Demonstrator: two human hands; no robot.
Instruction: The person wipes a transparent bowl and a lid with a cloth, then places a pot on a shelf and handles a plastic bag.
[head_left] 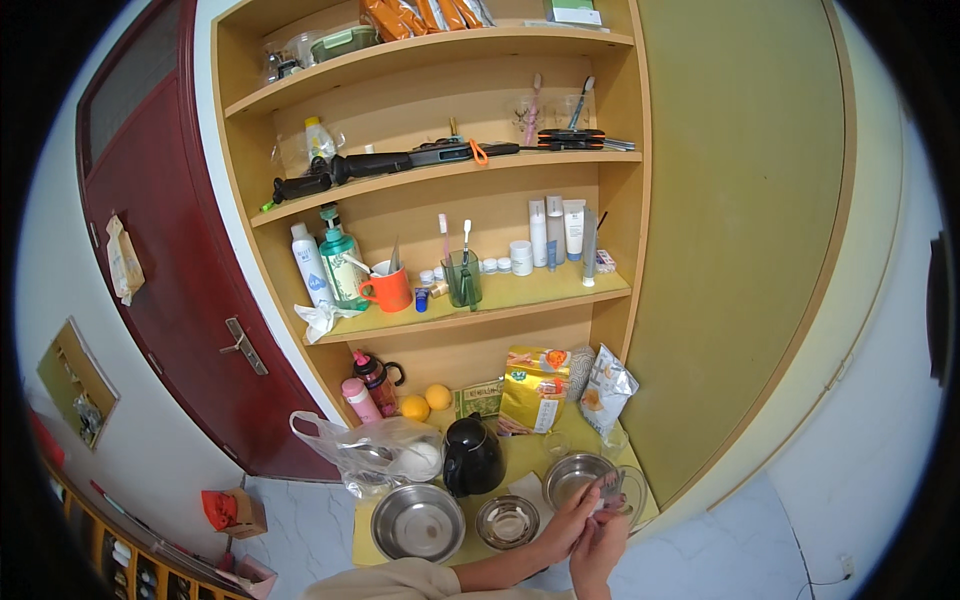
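Observation:
Both my hands are together at the front right of the lowest shelf. My left hand (568,528) reaches in from the left, its fingers closed on the side of a clear glass cup (632,492). Pressed against it, my right hand (602,548) is also closed at the cup's lower side. Something whitish shows between the fingers, too small to make out. The cup is tilted and partly hidden by my fingers. Just behind the hands stands a steel bowl (572,470). A smaller steel bowl (507,522) sits to their left, and a larger steel basin (418,524) beyond that.
A black kettle (473,455) stands behind the bowls, beside a clear plastic bag (375,450). Farther back are two oranges (427,402), a yellow food pouch (533,390) and a silver-white bag (607,390). Upper shelves hold an orange mug (388,288), toothbrushes and bottles.

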